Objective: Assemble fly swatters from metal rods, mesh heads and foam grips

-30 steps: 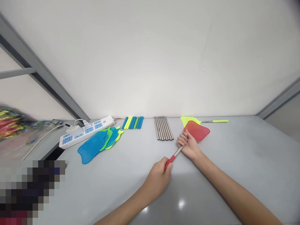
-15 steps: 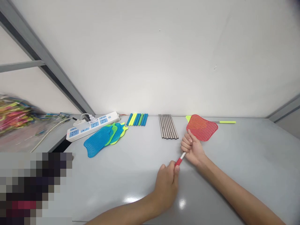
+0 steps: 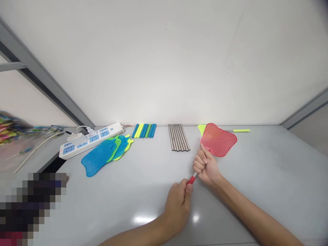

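Observation:
A red fly swatter with a perforated head is held slanting above the table by both hands. My left hand is closed around its red handle, low on the swatter. Higher up, my right hand wraps round the metal rod just below the head, hiding most of the rod. Behind the red head lies a yellow-green fly swatter, its handle pointing right. To the left of my hands, several metal tubes lie side by side.
Several blue, yellow and green handle grips lie in a row by the wall. Blue, green and yellow swatter heads overlap at left, beside a white power strip with plugs. Blurred colourful packages sit far left.
The whole view has shifted slightly, so most things appear further left. Both hands keep their grip on the red fly swatter, and a little less bare rod shows between them.

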